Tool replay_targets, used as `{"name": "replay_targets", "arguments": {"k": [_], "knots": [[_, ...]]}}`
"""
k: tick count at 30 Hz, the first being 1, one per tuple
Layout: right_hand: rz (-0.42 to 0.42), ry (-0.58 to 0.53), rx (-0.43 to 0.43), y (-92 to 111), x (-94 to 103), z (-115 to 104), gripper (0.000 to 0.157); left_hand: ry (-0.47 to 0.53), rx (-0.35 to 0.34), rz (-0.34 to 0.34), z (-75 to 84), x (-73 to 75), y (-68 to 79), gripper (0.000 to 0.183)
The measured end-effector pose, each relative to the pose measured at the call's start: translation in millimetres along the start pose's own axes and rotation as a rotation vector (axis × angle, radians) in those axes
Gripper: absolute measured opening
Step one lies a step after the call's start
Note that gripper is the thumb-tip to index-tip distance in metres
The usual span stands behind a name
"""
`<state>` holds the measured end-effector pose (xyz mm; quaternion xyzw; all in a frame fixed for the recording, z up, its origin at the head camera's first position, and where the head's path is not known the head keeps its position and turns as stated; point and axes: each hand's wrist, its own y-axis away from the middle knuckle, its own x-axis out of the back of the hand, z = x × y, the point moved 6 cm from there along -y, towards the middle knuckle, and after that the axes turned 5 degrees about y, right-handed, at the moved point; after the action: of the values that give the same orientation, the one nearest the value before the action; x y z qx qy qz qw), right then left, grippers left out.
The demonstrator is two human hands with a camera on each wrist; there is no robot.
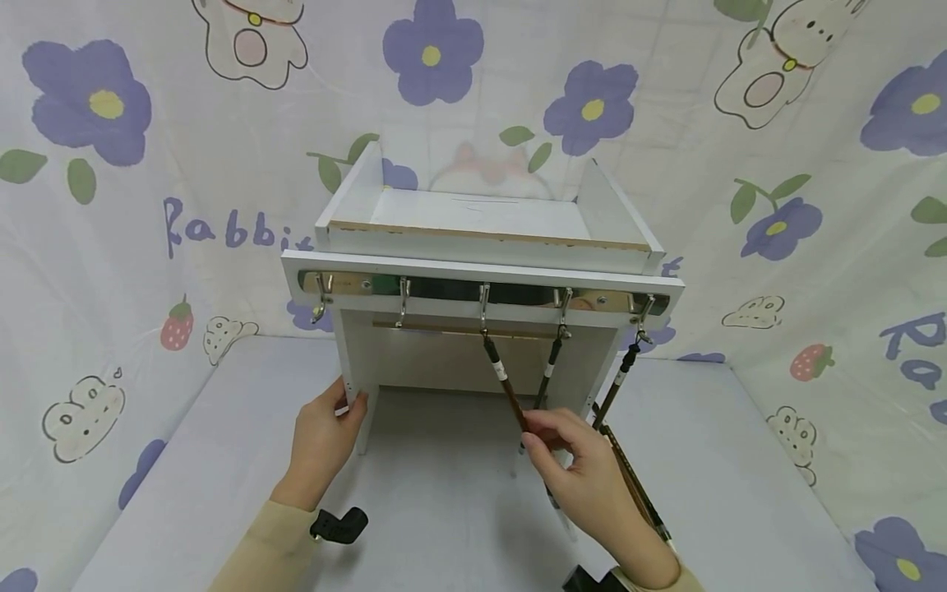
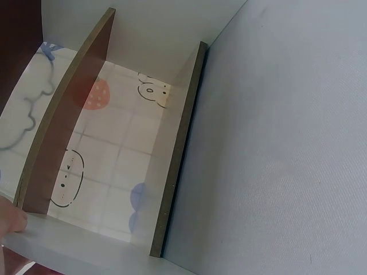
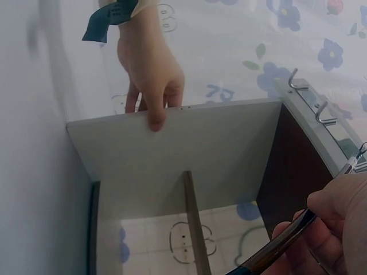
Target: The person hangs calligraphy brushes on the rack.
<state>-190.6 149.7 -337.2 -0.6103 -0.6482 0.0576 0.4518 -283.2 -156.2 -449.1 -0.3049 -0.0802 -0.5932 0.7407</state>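
A white shelf stand (image 1: 481,265) carries a metal hook rail (image 1: 444,290) along its front. From the middle hook a brown calligraphy brush (image 1: 505,380) hangs by its loop. My right hand (image 1: 592,485) pinches its handle between thumb and fingers; the lower part is partly hidden behind the hand. In the right wrist view the brush (image 3: 281,239) slants across the lower right corner. My left hand (image 1: 321,444) grips the edge of the stand's left side panel (image 1: 348,349), thumb on the inner face in the right wrist view.
More brushes hang from the rail's right hooks, one dark brush (image 1: 548,370) and another (image 1: 617,380) at the far right. The two left hooks (image 1: 403,302) hold nothing. A patterned cloth (image 1: 473,107) hangs behind; the stand rests on a white tabletop (image 1: 436,526).
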Motion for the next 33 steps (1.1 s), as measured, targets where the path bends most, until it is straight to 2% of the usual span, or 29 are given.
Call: {"name": "replay_targets", "arguments": {"k": [4,11,16,26,33], "knots": [[0.000,-0.014,-0.010,0.1,-3.0,4.7,0.025,-0.003,0.003,0.000,-0.7,-0.2,0.1,0.037],[-0.012,-0.039,-0.045,7.3,-12.1,37.9,0.025,-0.003,0.012,-0.005,-1.7,-1.1,-0.2,0.037],[0.000,-0.042,-0.053,8.9,-13.5,46.8,0.022,0.001,0.010,-0.002,-1.9,-1.0,-0.2,0.037],[0.015,-0.038,-0.071,9.0,-16.8,50.8,0.022,0.002,0.000,0.006,-2.2,-1.3,-0.2,0.037],[-0.004,-0.060,-0.089,1.1,-22.3,29.0,0.019,0.000,-0.011,0.009,-2.2,-1.5,0.3,0.037]]}}
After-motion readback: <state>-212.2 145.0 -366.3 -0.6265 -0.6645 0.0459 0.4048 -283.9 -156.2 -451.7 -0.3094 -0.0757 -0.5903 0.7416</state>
